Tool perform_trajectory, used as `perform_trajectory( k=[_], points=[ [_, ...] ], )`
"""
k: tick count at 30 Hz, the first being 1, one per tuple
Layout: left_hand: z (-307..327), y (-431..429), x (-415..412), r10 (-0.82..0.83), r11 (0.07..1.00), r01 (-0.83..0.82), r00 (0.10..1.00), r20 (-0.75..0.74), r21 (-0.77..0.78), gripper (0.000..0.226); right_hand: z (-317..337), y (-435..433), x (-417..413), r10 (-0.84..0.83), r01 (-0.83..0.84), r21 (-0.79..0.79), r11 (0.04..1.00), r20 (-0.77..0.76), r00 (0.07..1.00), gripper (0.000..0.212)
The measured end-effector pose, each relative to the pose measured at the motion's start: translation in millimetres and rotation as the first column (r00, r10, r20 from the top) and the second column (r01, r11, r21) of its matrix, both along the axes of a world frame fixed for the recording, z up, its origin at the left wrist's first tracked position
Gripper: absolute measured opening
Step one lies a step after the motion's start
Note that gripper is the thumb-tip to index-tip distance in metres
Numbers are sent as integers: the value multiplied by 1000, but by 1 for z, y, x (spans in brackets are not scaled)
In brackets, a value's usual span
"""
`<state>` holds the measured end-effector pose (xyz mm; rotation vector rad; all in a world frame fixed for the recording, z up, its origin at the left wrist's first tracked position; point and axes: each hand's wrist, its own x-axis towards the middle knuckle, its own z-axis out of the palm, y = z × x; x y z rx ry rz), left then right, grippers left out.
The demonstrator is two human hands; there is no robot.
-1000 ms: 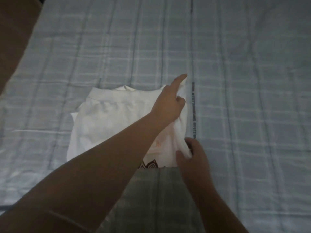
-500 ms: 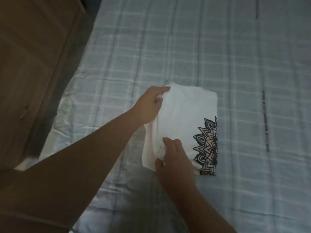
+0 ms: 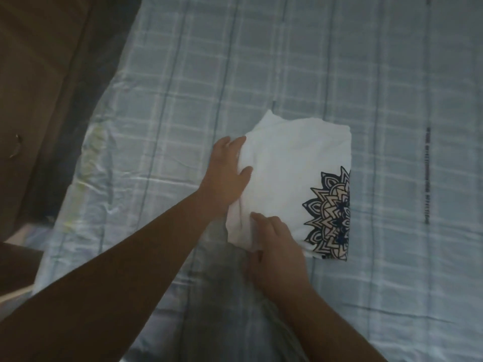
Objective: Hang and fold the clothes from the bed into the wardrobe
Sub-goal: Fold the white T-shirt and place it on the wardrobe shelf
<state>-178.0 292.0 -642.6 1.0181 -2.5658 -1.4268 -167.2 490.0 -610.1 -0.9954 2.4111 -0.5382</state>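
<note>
A folded white T-shirt (image 3: 290,178) with a dark mandala print on its right edge lies on the bed (image 3: 339,61), which has a pale blue checked sheet. My left hand (image 3: 226,176) holds the shirt's left edge, thumb on top, fingers tucked beneath the fold. My right hand (image 3: 274,246) grips the shirt's near left corner, fingers over the cloth and thumb below it. Both forearms reach in from the lower left.
A brown wooden wardrobe front (image 3: 39,100) with a small metal handle (image 3: 15,147) stands along the left side of the bed. The sheet's left edge (image 3: 88,165) is crumpled there. No other clothes are in view.
The shirt has been folded over from right to left, so its mandala print now shows. The view has swung left and the wardrobe came in. Both hands shifted to the shirt's left edge.
</note>
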Motion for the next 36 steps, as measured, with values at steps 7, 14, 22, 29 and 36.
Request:
perform_trajectory(
  k=[7, 14, 22, 29, 36],
  points=[
    [10, 55, 71, -489, 743, 413, 872, -7, -526, 54, -3, 85, -59, 6, -37, -93, 995, -313, 950, 54],
    [-20, 73, 79, -609, 503, 654, 732, 305, -566, 89, -36, 121, -90, 314, -297, 102, 949, -347, 884, 73],
    [-26, 72, 91, -609, 424, 647, 721, 329, -633, 75, -40, 154, -104, 310, -349, -116, 930, -264, 913, 74],
    [-33, 93, 106, -601, 398, 628, 729, 327, -668, 72, -63, 176, -105, 430, -437, 48, 898, -301, 851, 70],
    [-20, 100, 100, -577, 480, 605, 763, 291, -635, 64, -41, 172, -103, 404, -402, 56, 914, -216, 889, 72]
  ],
)
